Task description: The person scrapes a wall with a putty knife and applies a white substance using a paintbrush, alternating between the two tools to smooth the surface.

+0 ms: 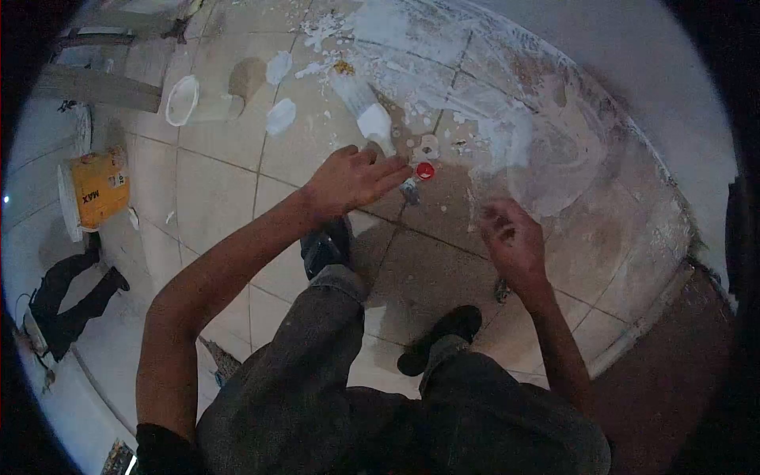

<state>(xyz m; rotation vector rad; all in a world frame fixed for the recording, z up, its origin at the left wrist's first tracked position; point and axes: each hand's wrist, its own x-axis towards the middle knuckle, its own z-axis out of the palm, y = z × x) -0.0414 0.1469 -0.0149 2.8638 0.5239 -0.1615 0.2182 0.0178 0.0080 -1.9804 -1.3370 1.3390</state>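
My left hand [354, 180] is closed with its fingers over the narrow end of a white brush-like tool [374, 123], which lies slanted above it; the fingers partly hide the grip. A small red ring or cap [425, 171] lies on the floor just right of my left fingertips. Further right, my right hand [514, 241] hangs above the tiles, its fingers loosely curled and somewhat apart, with nothing visible in them. Wet white material [507, 131] is smeared over the tiles beyond both hands.
A translucent tub [184, 101] lies on its side at the upper left. An orange-yellow container [101, 184] marked MAX is at the far left, near another person's dark-clothed legs [75, 305]. A brown surface [673, 356] borders the tiles at right. My shoes [442, 339] are below my hands.
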